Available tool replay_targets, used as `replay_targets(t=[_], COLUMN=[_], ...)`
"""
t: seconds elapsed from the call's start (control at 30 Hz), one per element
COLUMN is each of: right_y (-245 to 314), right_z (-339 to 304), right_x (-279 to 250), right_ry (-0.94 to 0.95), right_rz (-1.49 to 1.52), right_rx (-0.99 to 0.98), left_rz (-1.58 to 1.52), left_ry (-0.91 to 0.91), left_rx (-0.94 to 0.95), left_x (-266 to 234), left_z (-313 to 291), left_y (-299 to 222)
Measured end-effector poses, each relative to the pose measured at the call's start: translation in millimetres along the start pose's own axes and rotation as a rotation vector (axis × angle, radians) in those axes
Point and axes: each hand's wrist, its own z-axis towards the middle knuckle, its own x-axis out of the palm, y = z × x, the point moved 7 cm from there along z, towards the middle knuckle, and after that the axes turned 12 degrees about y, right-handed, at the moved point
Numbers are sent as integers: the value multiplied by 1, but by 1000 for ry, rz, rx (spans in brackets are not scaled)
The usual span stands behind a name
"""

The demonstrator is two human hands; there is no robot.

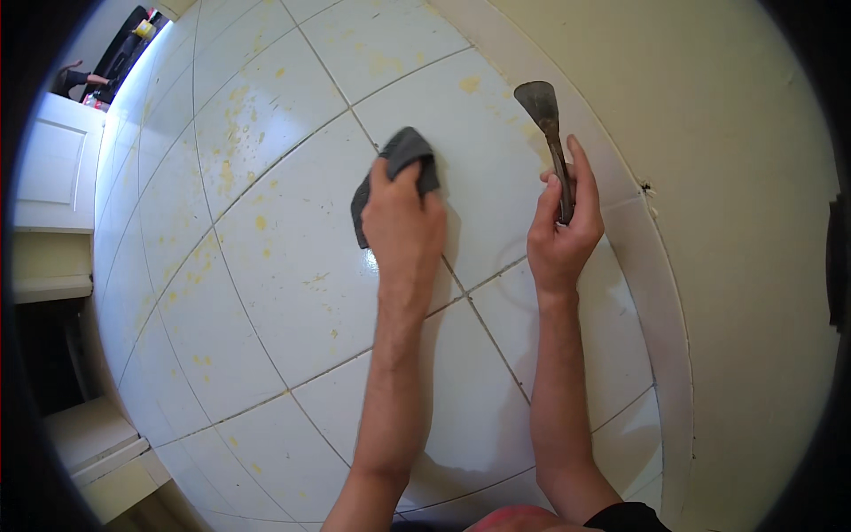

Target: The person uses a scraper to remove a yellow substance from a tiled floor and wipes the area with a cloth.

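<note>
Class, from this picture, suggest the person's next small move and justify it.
Perhaps slide the grey cloth under the left hand leftward: yellow marks dot the white tiles on that side, while the right hand holds the scraper well apart from the cloth.

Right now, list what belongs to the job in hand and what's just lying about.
Likely in the job: grey cloth under the left hand; scraper in the right hand; white tiles with yellow spots.

Likely just around: white door; wall; small yellow thing, unclear.
</note>
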Motion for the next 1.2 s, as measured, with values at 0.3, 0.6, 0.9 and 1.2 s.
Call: replay_targets(t=[0.3,0.6,0.9,1.2], right_y=[-5,-2,-4,-5], right_z=[-8,-7,-9,-8], right_x=[-9,-7,-11,-3], right_ry=[-174,-159,-233,-186], right_rz=[191,346,431,517], right_rx=[-17,31,31,108], left_rz=[23,143,132,-152], left_ry=[392,39,299,-101], left_rx=[356,-89,133,74], left_x=[45,10,41,4], left_z=[-18,-2,-13,0], left_y=[-46,-2,-33,9])
